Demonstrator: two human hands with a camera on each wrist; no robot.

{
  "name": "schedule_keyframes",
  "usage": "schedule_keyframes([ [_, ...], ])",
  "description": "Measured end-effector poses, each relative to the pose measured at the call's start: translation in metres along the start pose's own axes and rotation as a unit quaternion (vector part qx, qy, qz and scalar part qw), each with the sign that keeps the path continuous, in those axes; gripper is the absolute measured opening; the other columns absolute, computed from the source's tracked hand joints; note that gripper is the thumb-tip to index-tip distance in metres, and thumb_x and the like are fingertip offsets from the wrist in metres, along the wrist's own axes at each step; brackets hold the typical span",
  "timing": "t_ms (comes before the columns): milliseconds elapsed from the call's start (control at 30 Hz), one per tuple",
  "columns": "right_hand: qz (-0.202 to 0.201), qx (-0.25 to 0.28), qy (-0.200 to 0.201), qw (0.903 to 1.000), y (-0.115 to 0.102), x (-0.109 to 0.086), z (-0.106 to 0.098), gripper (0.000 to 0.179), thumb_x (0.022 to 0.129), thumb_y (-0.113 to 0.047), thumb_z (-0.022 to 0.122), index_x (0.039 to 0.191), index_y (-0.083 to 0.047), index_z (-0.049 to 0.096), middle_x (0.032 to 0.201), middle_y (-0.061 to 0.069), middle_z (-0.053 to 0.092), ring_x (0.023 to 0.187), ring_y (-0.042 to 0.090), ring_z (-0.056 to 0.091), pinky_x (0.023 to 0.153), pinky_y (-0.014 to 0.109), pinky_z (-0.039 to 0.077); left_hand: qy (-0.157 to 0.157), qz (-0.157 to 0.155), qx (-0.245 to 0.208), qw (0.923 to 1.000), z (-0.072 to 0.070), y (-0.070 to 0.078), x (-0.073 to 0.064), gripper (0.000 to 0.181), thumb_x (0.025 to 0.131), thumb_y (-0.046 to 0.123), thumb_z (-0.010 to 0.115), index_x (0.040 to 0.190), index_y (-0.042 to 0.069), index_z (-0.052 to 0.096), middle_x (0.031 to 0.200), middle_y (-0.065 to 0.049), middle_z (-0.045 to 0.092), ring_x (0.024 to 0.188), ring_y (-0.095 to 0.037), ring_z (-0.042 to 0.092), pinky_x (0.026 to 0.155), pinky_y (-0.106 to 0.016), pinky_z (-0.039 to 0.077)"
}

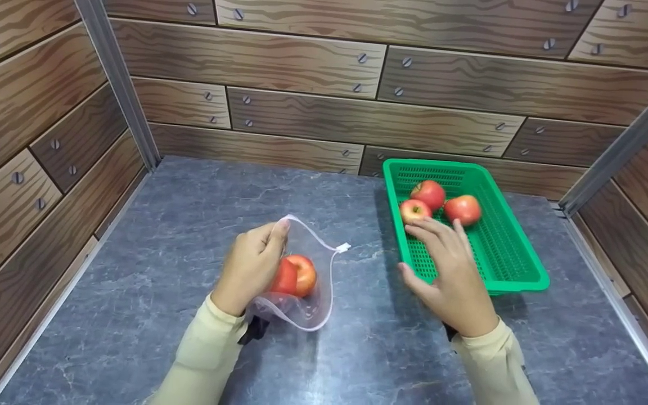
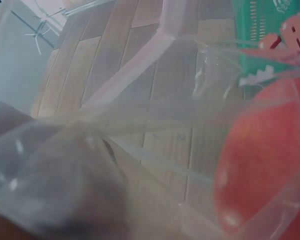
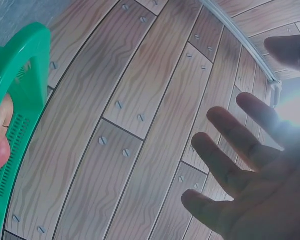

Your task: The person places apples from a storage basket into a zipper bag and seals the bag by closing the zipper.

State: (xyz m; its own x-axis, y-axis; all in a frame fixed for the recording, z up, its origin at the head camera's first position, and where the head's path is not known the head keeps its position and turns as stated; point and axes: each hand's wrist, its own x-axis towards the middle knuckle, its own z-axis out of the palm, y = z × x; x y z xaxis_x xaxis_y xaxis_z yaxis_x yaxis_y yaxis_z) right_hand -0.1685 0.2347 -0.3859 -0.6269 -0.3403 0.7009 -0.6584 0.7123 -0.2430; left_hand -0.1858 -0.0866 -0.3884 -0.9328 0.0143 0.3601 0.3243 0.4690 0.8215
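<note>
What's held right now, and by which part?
The left hand pinches the clear plastic bag by its pale rim; the right hand, spread over the green plastic basket, holds nothing.

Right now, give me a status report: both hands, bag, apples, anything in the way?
Left hand pinches bag, apples inside. Right hand over basket, close to its three apples; contact unclear. No obstruction seen.

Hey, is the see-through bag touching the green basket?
Apart. In the head view, a strip of gray table shows between the see-through bag and the green basket.
</note>
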Motion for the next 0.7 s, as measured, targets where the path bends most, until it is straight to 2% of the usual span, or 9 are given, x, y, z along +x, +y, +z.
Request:
schedule_keyframes([
  [67, 0.007, 0.003, -0.004, 1.0000, -0.0006, -0.0002, -0.0004, 0.055, 0.082, -0.009, 0.082, 0.134, -0.004, 0.064, 0.137, 0.011, 0.062, 0.127, 0.031, 0.057, 0.118, 0.064, 0.027, -0.001, 0.000, 0.002, 1.0000, 0.0009, 0.0003, 0.0000, 0.049, 0.109, 0.040, 0.051, 0.066, 0.017, 0.049, 0.060, 0.006, 0.041, 0.058, -0.013, 0.041, 0.058, -0.031, 0.036],
  [167, 0.014, 0.007, -0.009, 0.9998, -0.0017, -0.0010, -0.0011, 0.058, 0.081, -0.009, 0.084, 0.135, -0.006, 0.063, 0.136, 0.011, 0.062, 0.122, 0.031, 0.059, 0.108, 0.059, 0.041, -0.001, 0.002, 0.002, 1.0000, 0.0016, 0.0006, -0.0001, 0.049, 0.109, 0.040, 0.051, 0.066, 0.017, 0.049, 0.060, 0.006, 0.041, 0.058, -0.013, 0.041, 0.057, -0.031, 0.035],
  [233, 0.017, 0.009, -0.012, 0.9998, -0.0020, -0.0015, -0.0017, 0.059, 0.081, -0.009, 0.084, 0.136, -0.006, 0.063, 0.137, 0.011, 0.061, 0.121, 0.031, 0.059, 0.102, 0.054, 0.045, 0.001, 0.004, -0.002, 1.0000, 0.0015, 0.0009, -0.0004, 0.048, 0.110, 0.039, 0.051, 0.067, 0.017, 0.050, 0.060, 0.006, 0.042, 0.058, -0.013, 0.041, 0.058, -0.031, 0.036],
  [533, 0.028, 0.010, -0.002, 0.9995, -0.0019, -0.0032, -0.0065, 0.058, 0.081, -0.008, 0.085, 0.135, -0.005, 0.064, 0.134, 0.013, 0.062, 0.119, 0.031, 0.060, 0.098, 0.051, 0.048, 0.026, 0.030, -0.074, 0.9964, 0.0011, 0.0018, 0.0008, 0.046, 0.110, 0.028, 0.051, 0.067, 0.012, 0.050, 0.061, 0.005, 0.044, 0.056, -0.012, 0.041, 0.056, -0.027, 0.035],
  [700, 0.036, 0.005, -0.014, 0.9992, -0.0005, -0.0026, -0.0082, 0.059, 0.082, -0.009, 0.085, 0.137, -0.005, 0.062, 0.135, 0.014, 0.061, 0.119, 0.030, 0.061, 0.096, 0.050, 0.050, 0.000, 0.013, -0.063, 0.9979, 0.0002, 0.0031, -0.0008, 0.047, 0.110, 0.033, 0.051, 0.068, 0.014, 0.049, 0.061, 0.005, 0.044, 0.056, -0.011, 0.041, 0.057, -0.027, 0.035],
])
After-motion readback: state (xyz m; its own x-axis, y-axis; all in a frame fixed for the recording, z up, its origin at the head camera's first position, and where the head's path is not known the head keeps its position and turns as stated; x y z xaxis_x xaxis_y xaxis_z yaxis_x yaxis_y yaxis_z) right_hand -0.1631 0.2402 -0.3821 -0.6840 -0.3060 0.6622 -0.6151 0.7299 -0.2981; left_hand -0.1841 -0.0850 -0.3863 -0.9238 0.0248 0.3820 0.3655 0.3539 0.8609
